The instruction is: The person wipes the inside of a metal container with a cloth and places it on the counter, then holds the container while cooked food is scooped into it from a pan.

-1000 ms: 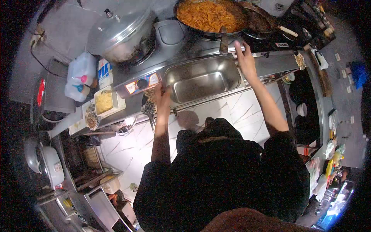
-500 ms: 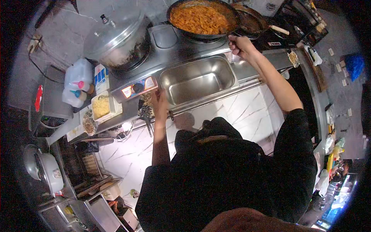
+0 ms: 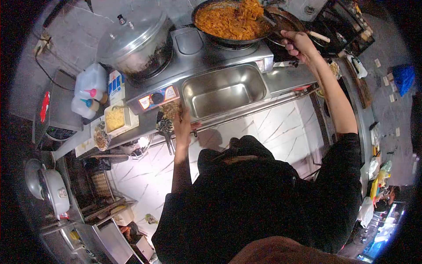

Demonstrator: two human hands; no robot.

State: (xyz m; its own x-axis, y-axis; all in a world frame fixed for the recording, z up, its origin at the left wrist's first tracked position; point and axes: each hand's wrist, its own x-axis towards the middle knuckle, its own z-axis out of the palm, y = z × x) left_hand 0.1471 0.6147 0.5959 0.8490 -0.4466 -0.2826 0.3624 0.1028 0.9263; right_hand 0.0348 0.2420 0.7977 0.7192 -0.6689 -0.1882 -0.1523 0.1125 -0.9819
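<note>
My right hand [image 3: 300, 46] is closed, held up beside a large dark wok [image 3: 268, 31] on the stove. In it is a cooking utensil [image 3: 269, 21] with a dark grey shaft; hand and blur hide its exact kind. At its far end a clump of orange-red sauced noodles [image 3: 250, 9] is raised above the rest in the wok. At the counter's front edge, left of the sink, my left hand [image 3: 182, 128] is open, thumb out to the side. A black slotted turner [image 3: 165, 126] hangs over the edge close beside it.
A steel sink [image 3: 224, 90] lies between my hands. Left of it stand a big lidded pressure cooker [image 3: 136, 44], a square tub of pale yellow food [image 3: 116, 119] and plastic bottles [image 3: 90, 92]. A second pan [image 3: 285, 24] sits right of the wok.
My right hand has moved up and to the right, and a clump of noodles now rises from the wok on the utensil. The left hand's thumb has spread outward.
</note>
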